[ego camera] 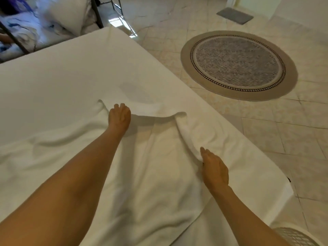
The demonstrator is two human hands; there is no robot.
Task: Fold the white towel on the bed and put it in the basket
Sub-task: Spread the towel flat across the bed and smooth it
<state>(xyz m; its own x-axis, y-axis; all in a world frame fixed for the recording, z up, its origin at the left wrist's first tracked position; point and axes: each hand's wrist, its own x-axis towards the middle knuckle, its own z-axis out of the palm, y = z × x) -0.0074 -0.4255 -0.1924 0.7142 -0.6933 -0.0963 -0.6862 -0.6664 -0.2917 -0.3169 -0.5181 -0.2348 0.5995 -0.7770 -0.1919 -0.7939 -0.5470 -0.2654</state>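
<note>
The white towel [156, 157] lies spread and rumpled over the white bed [62, 82], its far edge lifted in a shallow arc. My left hand [119, 115] reaches far forward and grips that far edge near its left end, fingers curled. Closer in on the right, my right hand [213, 168] grips a raised fold of the towel's right side. A white lattice basket [294, 236] shows only as a rim in the bottom right corner, on the floor beside the bed.
The bed's right edge runs diagonally from top centre to lower right, with a tiled floor beyond. A round grey and beige rug [238, 65] lies on the floor. A dark metal frame [96, 12] and white pillows [67, 13] stand at the top left.
</note>
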